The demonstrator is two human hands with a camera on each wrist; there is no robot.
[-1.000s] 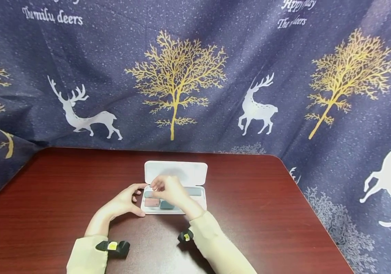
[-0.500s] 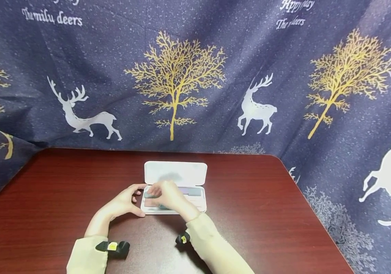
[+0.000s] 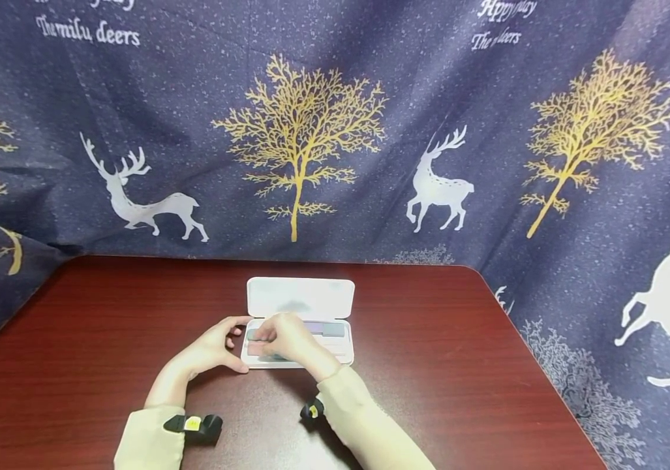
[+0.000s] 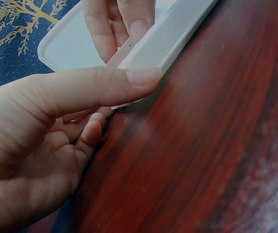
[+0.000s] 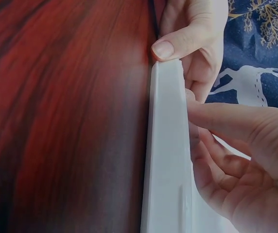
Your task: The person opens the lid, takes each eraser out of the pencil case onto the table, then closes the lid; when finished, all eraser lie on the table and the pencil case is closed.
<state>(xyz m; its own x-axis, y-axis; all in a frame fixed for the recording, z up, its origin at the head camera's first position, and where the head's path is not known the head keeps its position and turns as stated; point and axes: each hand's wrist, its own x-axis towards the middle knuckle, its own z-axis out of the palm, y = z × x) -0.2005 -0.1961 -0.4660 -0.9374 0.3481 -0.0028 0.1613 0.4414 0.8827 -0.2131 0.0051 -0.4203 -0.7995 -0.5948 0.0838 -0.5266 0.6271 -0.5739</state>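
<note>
A flat white hinged case (image 3: pixel 339 357) lies on the table with its lid (image 3: pixel 325 294) raised toward the back. My left hand (image 3: pixel 210 348) grips its left end, thumb on the front corner and index finger at the back corner. In the left wrist view that thumb (image 4: pixel 105 87) lies along the case's edge. My right hand (image 3: pixel 288 336) reaches into the left half, its thumb and curled fingers pinching a pink block (image 3: pixel 255 348), seen speckled in the left wrist view. Behind the fingers a grey-green piece (image 3: pixel 251 334) shows. The palm hides the middle of the case.
A grey piece (image 3: pixel 333 329) sits at the back right inside the case. The reddish-brown table (image 3: pixel 428 365) extends around it. Behind the table hangs a dark blue cloth (image 3: pixel 358 215) printed with deer and trees. Both wrists wear black straps.
My right hand has lowered slightly and moved toward the front of the case, its fingers now around the pink block. The teal piece is now mostly hidden. My left hand has stayed in place.
</note>
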